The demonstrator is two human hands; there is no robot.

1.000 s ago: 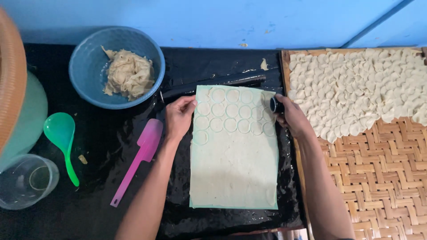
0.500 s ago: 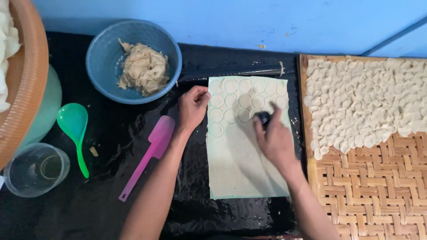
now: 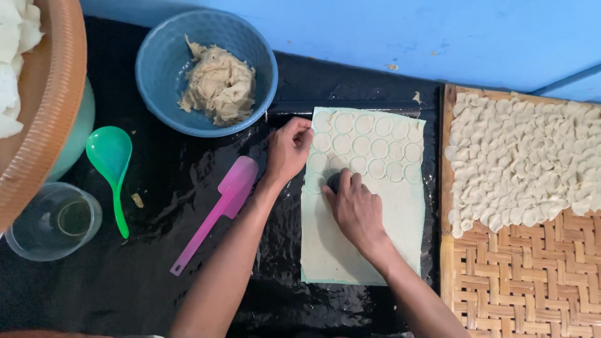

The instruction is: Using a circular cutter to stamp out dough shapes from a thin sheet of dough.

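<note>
The dough sheet is a pale rectangle lying flat on black plastic film, at the centre of the view. Its long axis runs from 12 o'clock to 6 o'clock. The 12 o'clock third carries rows of stamped circles; the 6 o'clock part is unmarked.

At 9 o'clock of the sheet, from the far edge inward: a clear plastic cup, a green spoon and a pink spatula whose handle points toward 7 o'clock. A blue bowl holding a dough lump stands at 11 o'clock of the sheet.

The left hand rests on the sheet's 9 o'clock edge near the upper corner, fingers curled, fingertips pressing the dough.

The right hand lies on the sheet just below the lowest row of circles, fingers closed over a small dark cutter. The hand hides most of the cutter, so its shape is probably round but cannot be confirmed.

At 3 o'clock, a woven tray holds a pile of cut dough rounds; the frame cuts off the tray's right and lower edges.
</note>
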